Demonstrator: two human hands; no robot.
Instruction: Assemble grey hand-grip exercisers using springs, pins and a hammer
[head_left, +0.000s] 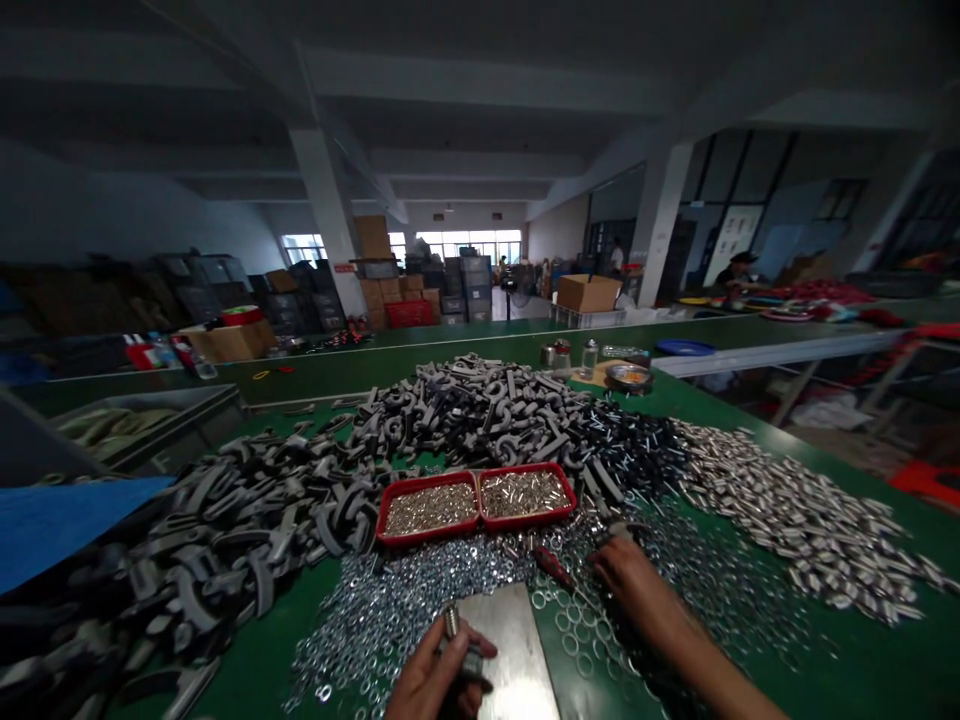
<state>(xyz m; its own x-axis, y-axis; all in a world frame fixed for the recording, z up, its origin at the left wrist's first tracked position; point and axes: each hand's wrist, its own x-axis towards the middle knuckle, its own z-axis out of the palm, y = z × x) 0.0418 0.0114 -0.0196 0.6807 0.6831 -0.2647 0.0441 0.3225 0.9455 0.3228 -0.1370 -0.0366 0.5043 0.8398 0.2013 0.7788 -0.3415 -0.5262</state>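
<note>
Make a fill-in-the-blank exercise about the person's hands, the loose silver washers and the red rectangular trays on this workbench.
The silver bolt is gripped in the person's ____ hand.
The person's right hand is near a tool with a ____ handle.
The loose silver washers are spread across a ____ tabletop.
Side by side, ____ red rectangular trays hold small metal parts.

Missing words: left; red; green; two.
</note>
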